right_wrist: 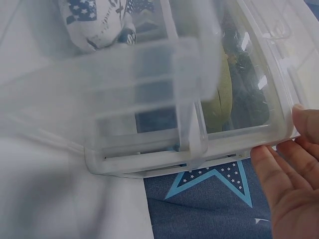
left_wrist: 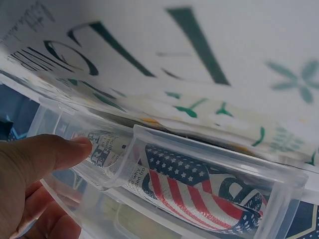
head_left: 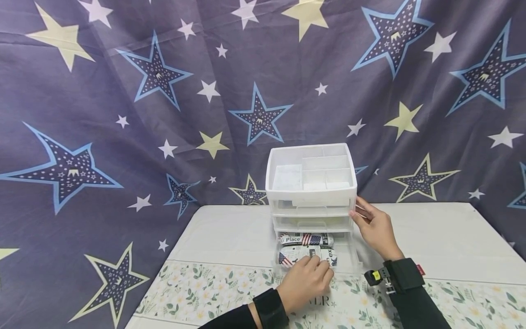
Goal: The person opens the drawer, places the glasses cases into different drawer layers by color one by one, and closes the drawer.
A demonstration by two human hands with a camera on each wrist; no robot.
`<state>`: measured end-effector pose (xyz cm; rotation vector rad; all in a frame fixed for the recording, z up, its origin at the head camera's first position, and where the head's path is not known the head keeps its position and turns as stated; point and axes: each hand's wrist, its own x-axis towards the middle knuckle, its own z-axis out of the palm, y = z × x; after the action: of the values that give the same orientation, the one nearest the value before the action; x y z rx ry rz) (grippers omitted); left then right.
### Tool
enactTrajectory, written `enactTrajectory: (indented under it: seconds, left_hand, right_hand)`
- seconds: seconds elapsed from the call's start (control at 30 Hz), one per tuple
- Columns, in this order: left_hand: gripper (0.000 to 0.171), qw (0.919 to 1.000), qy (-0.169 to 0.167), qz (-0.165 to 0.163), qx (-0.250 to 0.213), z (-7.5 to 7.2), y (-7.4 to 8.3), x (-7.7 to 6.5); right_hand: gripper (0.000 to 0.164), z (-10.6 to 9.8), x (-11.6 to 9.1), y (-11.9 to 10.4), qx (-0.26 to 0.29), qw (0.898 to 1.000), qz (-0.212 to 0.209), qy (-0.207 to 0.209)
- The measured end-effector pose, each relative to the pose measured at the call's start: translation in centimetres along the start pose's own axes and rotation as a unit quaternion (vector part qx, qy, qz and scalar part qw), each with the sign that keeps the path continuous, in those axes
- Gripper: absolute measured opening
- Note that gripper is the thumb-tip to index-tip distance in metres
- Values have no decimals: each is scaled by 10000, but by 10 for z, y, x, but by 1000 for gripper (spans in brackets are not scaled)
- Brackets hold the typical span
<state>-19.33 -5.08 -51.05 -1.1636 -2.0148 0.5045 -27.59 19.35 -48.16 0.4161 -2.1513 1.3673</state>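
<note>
A white plastic drawer unit stands on the table with its clear bottom drawer pulled out. Inside that drawer lie two roll-shaped bundles with newspaper and flag print, a rear bundle and a front bundle. My left hand grips the drawer's front edge; in the left wrist view its thumb is over the handle notch, with the other fingers curled below. At the unit's right side, my right hand rests its fairly straight fingers on the side wall, thumb at the front corner.
The unit's open top tray is divided into several compartments. Something green shows through a closed drawer above the pulled-out one. A floral-banded cloth covers the table, and a star-patterned curtain hangs right behind.
</note>
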Motion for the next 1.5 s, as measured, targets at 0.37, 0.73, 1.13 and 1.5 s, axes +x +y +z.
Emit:
enactTrajectory:
  seconds: [0.37, 0.73, 1.13, 1.5]
  left_hand:
    - [15, 9997, 161, 52, 190, 7, -7, 1]
    - [8, 9997, -133, 89, 201, 14, -14, 2]
    - [26, 9994, -16, 30, 354, 22, -19, 7]
    - [53, 9979, 311, 32, 569, 31, -24, 12]
  right_hand:
    - [52, 1, 0, -1, 56, 10000, 52, -7]
    - [52, 0, 1, -2, 58, 10000, 69, 5]
    - [52, 0, 1, -1, 55, 9999, 101, -17]
    - [52, 0, 1, -2, 176, 9998, 102, -30]
